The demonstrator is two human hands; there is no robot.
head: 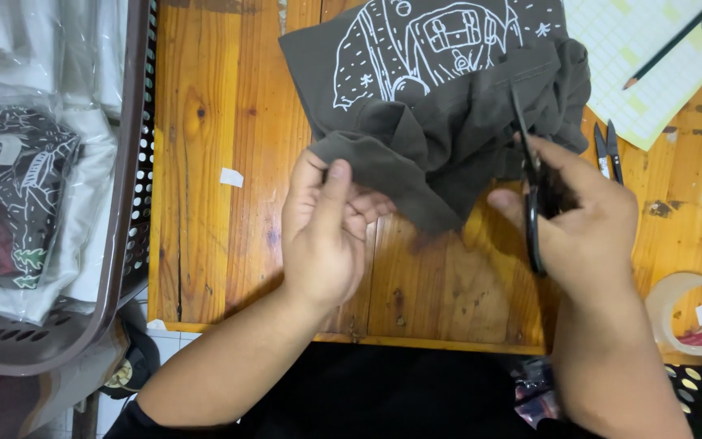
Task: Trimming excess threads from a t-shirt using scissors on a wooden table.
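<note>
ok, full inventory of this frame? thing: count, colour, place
garment: 1, dark grey with white line print, crumpled at table top centre
scissors: 1, black, in right hand
thread snips: 1, dark, right of garment
pencil: 1, dark, on grid sheet
grid sheet: 1, pale yellow-green, top right
tape roll: 1, clear, right edge
basket: 1, grey-brown, left, holding bagged garments
table: 1, orange wood
left hand: pinching garment edge
right hand: gripping scissors

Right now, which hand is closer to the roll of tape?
Right. The right hand, holding scissors, is just left of the tape roll; the left hand pinches the grey shirt, farther away.
</note>
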